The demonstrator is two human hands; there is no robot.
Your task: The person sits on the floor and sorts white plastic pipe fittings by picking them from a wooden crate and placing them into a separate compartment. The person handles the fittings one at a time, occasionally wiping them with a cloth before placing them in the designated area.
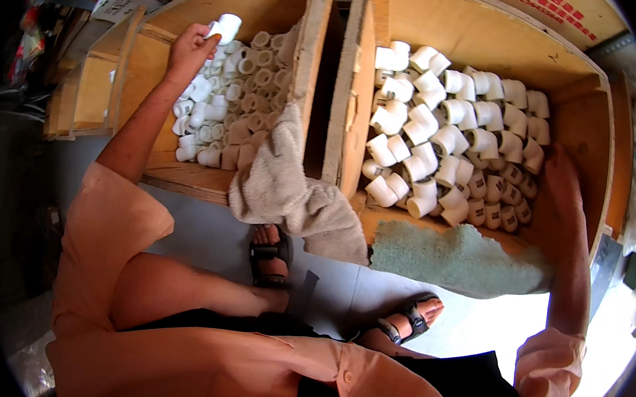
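White pipe fitting [227,27], count 1: gripped in the fingers of the left hand [192,51], raised over the far side of the left box [183,184]. Boxes: 2, wooden, side by side. Below that hand, loose fittings [208,109], jumbled, too many to count reliably. Next right, 1 beige towel [282,176] drapes over the box's near corner, hiding part of the pile. Floor: 2 dark sandals [271,255], worn. Right box [484,31]: several dozen elbow fittings [458,112], mostly in rows; 1 green cloth [456,260] covers its near edge. Far right, right hand [562,171] beside the elbows, shadowed; cannot tell whether its fingers are closed.
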